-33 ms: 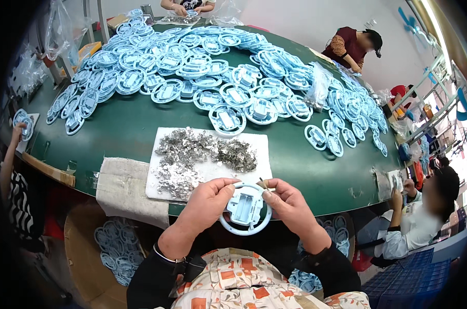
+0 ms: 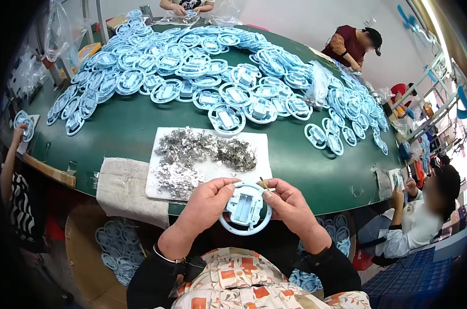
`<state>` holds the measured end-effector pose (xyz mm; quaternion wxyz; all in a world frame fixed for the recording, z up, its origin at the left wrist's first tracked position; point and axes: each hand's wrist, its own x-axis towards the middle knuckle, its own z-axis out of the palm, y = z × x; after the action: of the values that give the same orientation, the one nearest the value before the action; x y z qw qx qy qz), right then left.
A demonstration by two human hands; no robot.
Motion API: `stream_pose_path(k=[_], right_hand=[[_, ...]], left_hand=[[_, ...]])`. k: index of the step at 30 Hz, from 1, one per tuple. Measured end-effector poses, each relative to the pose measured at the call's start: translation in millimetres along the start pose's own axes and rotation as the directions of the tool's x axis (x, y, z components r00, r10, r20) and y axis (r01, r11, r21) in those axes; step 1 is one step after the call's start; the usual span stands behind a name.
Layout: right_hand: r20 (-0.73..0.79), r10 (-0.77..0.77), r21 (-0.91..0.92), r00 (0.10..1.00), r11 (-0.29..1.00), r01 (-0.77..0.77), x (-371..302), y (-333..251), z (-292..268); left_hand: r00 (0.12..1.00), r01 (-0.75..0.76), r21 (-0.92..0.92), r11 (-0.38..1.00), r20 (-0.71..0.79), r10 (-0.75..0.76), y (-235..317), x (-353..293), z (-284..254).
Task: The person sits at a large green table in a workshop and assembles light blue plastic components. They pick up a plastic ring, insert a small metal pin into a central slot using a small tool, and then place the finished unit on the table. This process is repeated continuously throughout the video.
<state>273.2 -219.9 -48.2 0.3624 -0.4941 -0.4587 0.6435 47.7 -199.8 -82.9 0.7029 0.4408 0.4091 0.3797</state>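
Observation:
A light blue plastic part shaped like a small steering wheel (image 2: 245,212), with a rectangular compartment in its centre, is held up at the table's near edge. My left hand (image 2: 203,203) pinches its upper left rim between thumb and fingers. On the upper right rim, my right hand (image 2: 291,206) grips with thumb and forefinger; a brownish wrap or small piece shows at that fingertip. Just beyond my hands lies a white board (image 2: 263,154), heaped with small silvery metal pieces (image 2: 184,154).
A large pile of similar blue parts (image 2: 192,64) covers the far side of the green table (image 2: 311,175). A grey cloth (image 2: 130,188) hangs over the near edge. Below stands a cardboard box (image 2: 81,252) of blue parts. Co-workers sit left, right and across; blue crates (image 2: 409,283) stand lower right.

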Motion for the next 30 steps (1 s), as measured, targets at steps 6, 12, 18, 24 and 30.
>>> stream_pose_path(k=[6, 12, 18, 24, 30], right_hand=[[0.080, -0.017, -0.105, 0.997, 0.994, 0.025, -7.8, -6.5, -9.4], [0.068, -0.106, 0.033, 0.992, 0.994, 0.104, -14.3, -16.2, -0.7], [0.013, -0.301, -0.301, 0.954, 0.908, 0.291, -10.6, 0.7, 13.9], [0.052, -0.260, -0.323, 0.964, 0.909, 0.263, -13.0, -23.4, 24.5], [0.015, -0.190, -0.390, 0.982, 0.903, 0.181, 3.7, -4.8, 11.5]], left_hand=[[0.973, -0.182, 0.375, 0.909, 0.205, 0.110, 15.1, -15.1, 11.0], [0.961, -0.243, 0.279, 0.929, 0.200, 0.192, -2.0, -12.9, 11.6], [0.926, 0.029, -0.469, 0.883, 0.346, 0.153, -13.4, -18.7, 6.5], [0.919, -0.010, -0.417, 0.909, 0.353, 0.172, -16.7, -20.1, 10.1], [0.947, 0.072, -0.422, 0.904, 0.315, 0.071, -8.2, -25.9, 17.3]])
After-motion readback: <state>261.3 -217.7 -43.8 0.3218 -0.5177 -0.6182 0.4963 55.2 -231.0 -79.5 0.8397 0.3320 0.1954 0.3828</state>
